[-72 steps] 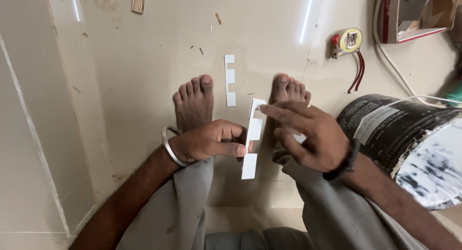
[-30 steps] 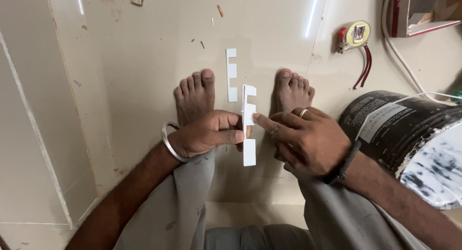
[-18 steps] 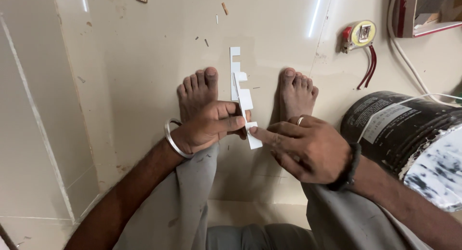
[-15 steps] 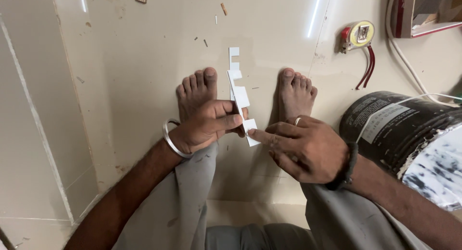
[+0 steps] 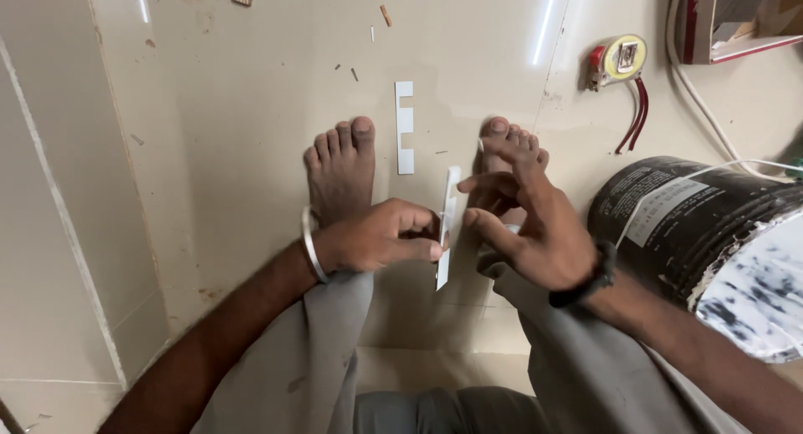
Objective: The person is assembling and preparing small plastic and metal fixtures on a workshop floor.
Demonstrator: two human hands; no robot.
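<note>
My left hand [image 5: 378,238] pinches a narrow white notched strip [image 5: 447,225] near its middle, holding it almost edge-on above the tiled floor between my two bare feet. A silver bangle circles that wrist. My right hand [image 5: 530,219] hovers just right of the strip with fingers spread, its fingertips close to the strip's upper part; I cannot tell whether they touch it. A dark band sits on the right wrist. A second white notched strip [image 5: 405,127] lies flat on the floor ahead of my toes.
A paint-spattered black bucket [image 5: 711,242] lies at the right beside my right leg. A yellow tape measure [image 5: 620,59] with a red strap, a white cable [image 5: 694,91] and a cardboard box [image 5: 740,16] are at the upper right. Small wood chips [image 5: 385,14] dot the floor.
The held strip has turned from face-up to nearly edge-on and straightened. My right hand has opened its fingers and lifted off the strip's side. The view has shifted slightly.
</note>
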